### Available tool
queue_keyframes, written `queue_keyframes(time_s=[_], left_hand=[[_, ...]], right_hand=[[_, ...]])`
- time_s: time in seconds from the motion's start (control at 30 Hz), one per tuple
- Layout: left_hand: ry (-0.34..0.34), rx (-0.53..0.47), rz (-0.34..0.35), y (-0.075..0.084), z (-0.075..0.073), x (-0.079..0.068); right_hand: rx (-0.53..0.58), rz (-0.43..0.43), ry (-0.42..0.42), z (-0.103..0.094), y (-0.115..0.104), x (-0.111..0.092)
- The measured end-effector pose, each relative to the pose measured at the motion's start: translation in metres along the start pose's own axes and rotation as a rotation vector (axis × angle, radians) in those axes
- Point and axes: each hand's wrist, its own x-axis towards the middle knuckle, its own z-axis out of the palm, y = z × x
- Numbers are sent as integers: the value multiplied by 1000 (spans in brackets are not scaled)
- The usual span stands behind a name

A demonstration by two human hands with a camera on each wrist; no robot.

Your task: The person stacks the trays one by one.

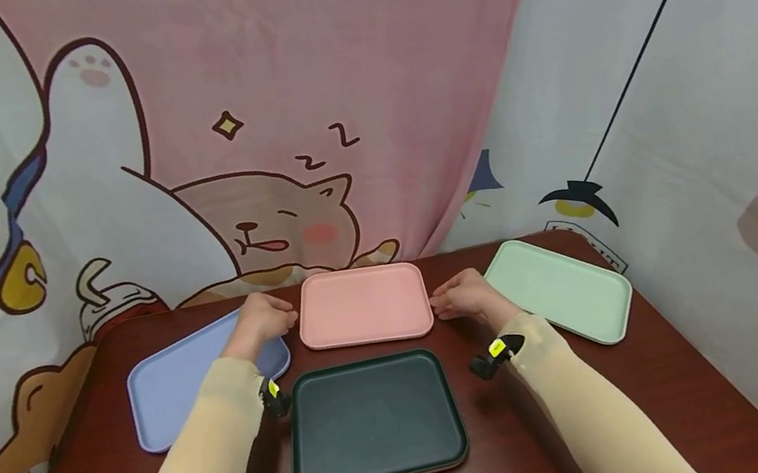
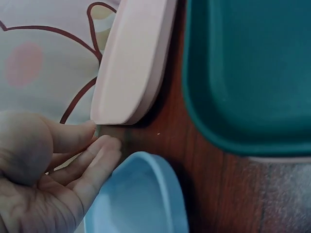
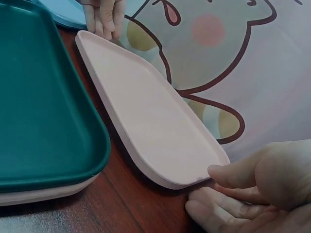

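A pink tray (image 1: 362, 305) lies at the back middle of the table, between the two hands. The left hand (image 1: 261, 323) is beside its left end, thumb and fingers apart, with a slight gap to the rim. At the opposite end, the right hand (image 1: 464, 295) has its thumb tip at the rim; in the right wrist view its loosely extended fingers (image 3: 214, 206) lie just outside the edge. Nearer the person, a dark green tray (image 1: 375, 419) sits on another tray, whose pale pink edge (image 3: 53, 194) shows beneath it.
A blue tray (image 1: 172, 383) lies at an angle on the left, partly under the left forearm. On the right a pale green tray (image 1: 564, 290) lies slanted near the table's edge. Behind the dark reddish table (image 1: 515, 449) hangs a printed curtain (image 1: 378, 59).
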Motion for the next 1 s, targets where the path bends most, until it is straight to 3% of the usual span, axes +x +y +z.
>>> queue_keyframes(time_s=[0.13,0.43,0.63,0.73,0.87,1.0], left_hand=[[-4,22,23,1,7,3],[42,176,28,3,17,9],[49,181,27,3,20,7],[43,100,-11,2,21,6],[18,-104,-71,1,19,4],[2,-253,-82,5,16,0]], right_hand=[[-23,-19,7,4,0,3],[-74,-40,67,18,0,8],[-93,-43,86,24,0,7],[-85,-59,85,24,1,7],[-18,-60,75,22,2,6],[24,-36,88,20,1,4]])
